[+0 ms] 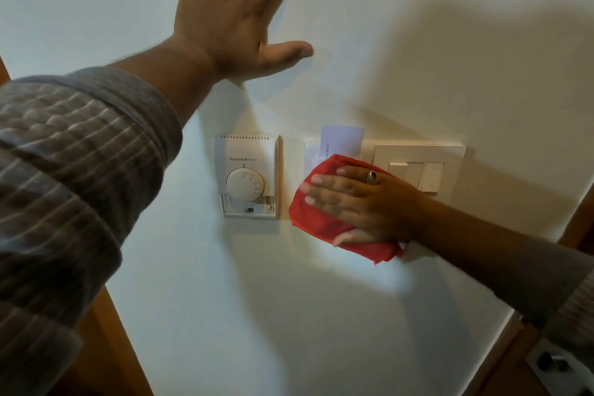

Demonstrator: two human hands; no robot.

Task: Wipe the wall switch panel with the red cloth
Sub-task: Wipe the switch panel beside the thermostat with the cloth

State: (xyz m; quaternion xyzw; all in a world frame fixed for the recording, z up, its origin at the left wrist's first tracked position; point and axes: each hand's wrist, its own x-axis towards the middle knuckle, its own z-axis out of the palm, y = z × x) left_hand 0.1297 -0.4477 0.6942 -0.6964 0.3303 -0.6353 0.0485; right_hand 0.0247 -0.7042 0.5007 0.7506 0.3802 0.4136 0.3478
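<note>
Nearest the camera, L sleeve (64,170), striped grey, is filling the lower-left, w/ wood trim (119,347) showing under it. Left hand (231,10) is lying flat on the wall (418,26), fingers spread, holding nothing. Right hand (363,202) is pressing the red cloth (318,219), bunched & creased, against the wall switch panel (418,167), fingers flat, ring on one. Cloth is covering the panel's L part, under a white card (342,141); switches on the R side are showing. Thermostat (247,177) is sitting just beside the cloth's L edge, w/ bare wall below.
</note>
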